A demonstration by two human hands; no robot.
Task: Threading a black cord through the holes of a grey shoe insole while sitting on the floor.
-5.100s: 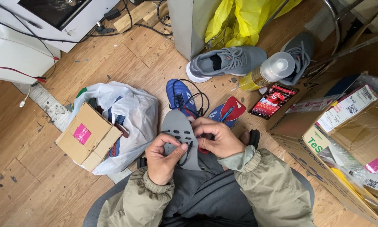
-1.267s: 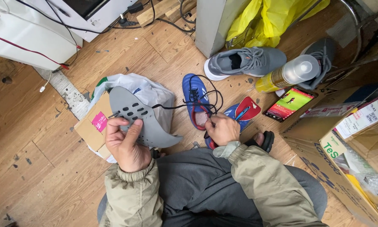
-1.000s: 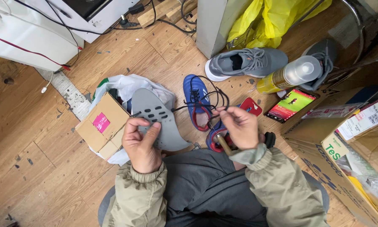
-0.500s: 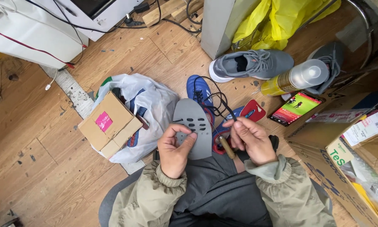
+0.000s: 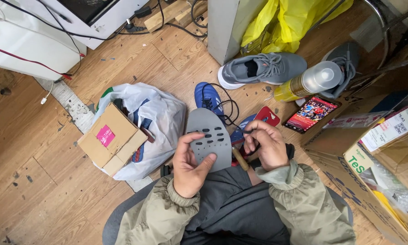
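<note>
Two hands busy: my left hand (image 5: 191, 165) clamps the grey insole (image 5: 209, 136), my right hand (image 5: 264, 144) pinches black thread (image 5: 229, 109). White plastic bag (image 5: 160, 120) holds a cardboard box (image 5: 109, 144).

Open wooden floor (image 5: 36, 181) is found to the left of the lap, where a hand can pass freely. Closer in on that side, the way is blocked by a small cardboard box (image 5: 111, 143) resting against a white plastic bag (image 5: 160, 120). Straight ahead, the space is crowded by a blue shoe (image 5: 208, 97) with a black cord (image 5: 226, 106) looped over it, and beyond it a grey sneaker (image 5: 263, 68). To the right, passage is closed off by a phone (image 5: 312, 112), a spray can (image 5: 308, 81) and large cardboard boxes (image 5: 376, 168).
</note>
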